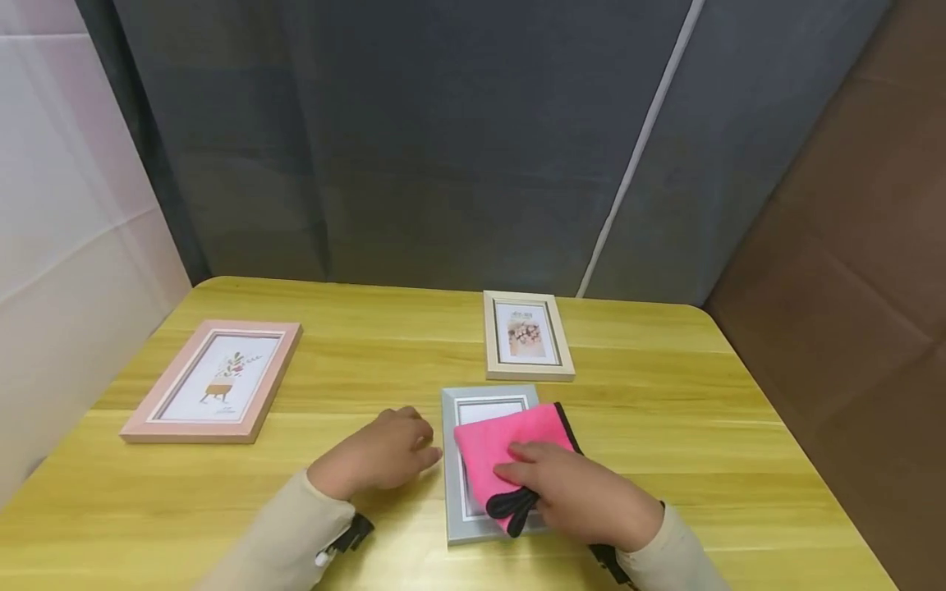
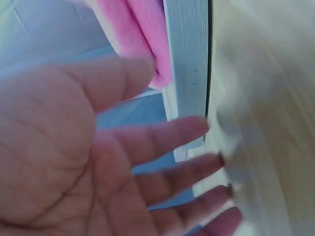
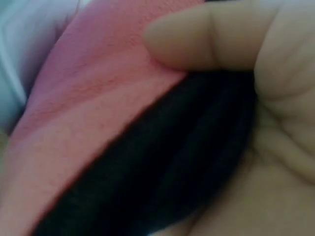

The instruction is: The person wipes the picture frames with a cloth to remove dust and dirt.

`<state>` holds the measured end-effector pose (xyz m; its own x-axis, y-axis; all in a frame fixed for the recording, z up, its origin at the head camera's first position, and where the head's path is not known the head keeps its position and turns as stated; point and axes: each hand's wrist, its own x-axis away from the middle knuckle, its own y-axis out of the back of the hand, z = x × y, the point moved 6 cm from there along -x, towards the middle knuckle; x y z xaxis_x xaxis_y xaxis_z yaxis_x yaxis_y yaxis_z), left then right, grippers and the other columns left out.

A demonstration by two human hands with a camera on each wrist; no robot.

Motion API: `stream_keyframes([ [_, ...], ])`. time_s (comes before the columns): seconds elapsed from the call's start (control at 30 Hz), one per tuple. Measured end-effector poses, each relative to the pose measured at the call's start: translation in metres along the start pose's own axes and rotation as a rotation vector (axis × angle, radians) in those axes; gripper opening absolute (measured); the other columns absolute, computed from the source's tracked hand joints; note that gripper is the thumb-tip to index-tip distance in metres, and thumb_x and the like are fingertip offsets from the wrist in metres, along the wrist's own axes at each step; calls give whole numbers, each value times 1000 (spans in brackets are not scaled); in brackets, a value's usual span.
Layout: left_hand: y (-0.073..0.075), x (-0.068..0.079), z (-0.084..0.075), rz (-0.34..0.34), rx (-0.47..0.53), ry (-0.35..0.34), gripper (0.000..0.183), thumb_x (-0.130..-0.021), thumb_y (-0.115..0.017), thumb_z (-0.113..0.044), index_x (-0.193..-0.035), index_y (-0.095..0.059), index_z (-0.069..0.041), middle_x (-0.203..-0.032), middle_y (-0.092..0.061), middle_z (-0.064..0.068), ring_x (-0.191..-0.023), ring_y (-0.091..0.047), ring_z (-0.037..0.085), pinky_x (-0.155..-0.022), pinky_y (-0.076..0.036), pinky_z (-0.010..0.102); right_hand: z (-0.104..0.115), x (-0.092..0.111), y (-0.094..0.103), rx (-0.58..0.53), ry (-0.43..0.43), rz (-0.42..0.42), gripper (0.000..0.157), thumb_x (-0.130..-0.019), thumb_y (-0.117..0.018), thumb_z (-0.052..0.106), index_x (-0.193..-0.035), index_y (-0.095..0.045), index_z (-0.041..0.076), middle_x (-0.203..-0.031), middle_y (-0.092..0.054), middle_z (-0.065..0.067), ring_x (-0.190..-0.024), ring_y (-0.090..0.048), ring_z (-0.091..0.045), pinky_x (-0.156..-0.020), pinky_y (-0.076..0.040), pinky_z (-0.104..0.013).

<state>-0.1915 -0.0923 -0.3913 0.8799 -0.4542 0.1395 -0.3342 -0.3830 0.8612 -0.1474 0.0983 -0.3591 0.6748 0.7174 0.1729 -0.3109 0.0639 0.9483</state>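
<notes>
A folded pink cloth (image 1: 491, 447) with black edging lies over a grey picture frame (image 1: 454, 484), covering much of its picture. My right hand (image 1: 587, 492) grips the cloth by its folded near side; the right wrist view shows the thumb (image 3: 197, 42) on the pink fabric above the black trim (image 3: 162, 132). Just left of the frame is my left hand (image 1: 388, 451), holding nothing. In the left wrist view its fingers (image 2: 167, 142) are spread and fairly straight beside the frame's edge (image 2: 187, 59); whether they touch it I cannot tell.
A pink picture frame (image 1: 269, 386) lies face up at the left of the wooden table (image 1: 369, 328). Behind the grey one is a cream frame (image 1: 565, 361) with a flower picture. A dark curtain (image 1: 443, 148) hangs along the back, with a brown one (image 1: 850, 246) at the right.
</notes>
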Motion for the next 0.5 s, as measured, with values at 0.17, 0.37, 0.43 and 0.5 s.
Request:
stream_keyframes([
  [0.17,3,-28,7,-109,1,56,22,-93,-67,-25,-98,-72,-4,-96,-60,9,-92,-52,31,-81,-46,45,13,-8,-12,55,78,60,46,-89,-59,-1,-130,-67,18,-136,-60,-9,-132,-50,-25,-110,-36,-38],
  [0.37,12,-42,26,-126,-21,128,24,-93,-68,-26,-107,-75,-7,-105,-61,14,-97,-48,35,-82,-45,47,20,-31,-17,170,74,-4,50,-87,-60,1,-134,-64,17,-137,-58,-14,-132,-49,-33,-111,-35,-41],
  [0.43,15,-43,31,-123,1,155,25,-93,-67,-27,-109,-75,-9,-108,-59,15,-98,-47,35,-82,-46,48,24,-34,-19,229,60,-21,50,-89,-62,5,-137,-62,19,-140,-56,-13,-132,-49,-34,-108,-39,-43],
  [0.5,16,-44,34,-113,22,174,27,-93,-68,-28,-110,-76,-9,-110,-58,15,-100,-47,35,-83,-46,48,31,-33,-23,283,54,-21,50,-91,-63,9,-140,-59,20,-143,-53,-12,-131,-49,-34,-104,-43,-45],
])
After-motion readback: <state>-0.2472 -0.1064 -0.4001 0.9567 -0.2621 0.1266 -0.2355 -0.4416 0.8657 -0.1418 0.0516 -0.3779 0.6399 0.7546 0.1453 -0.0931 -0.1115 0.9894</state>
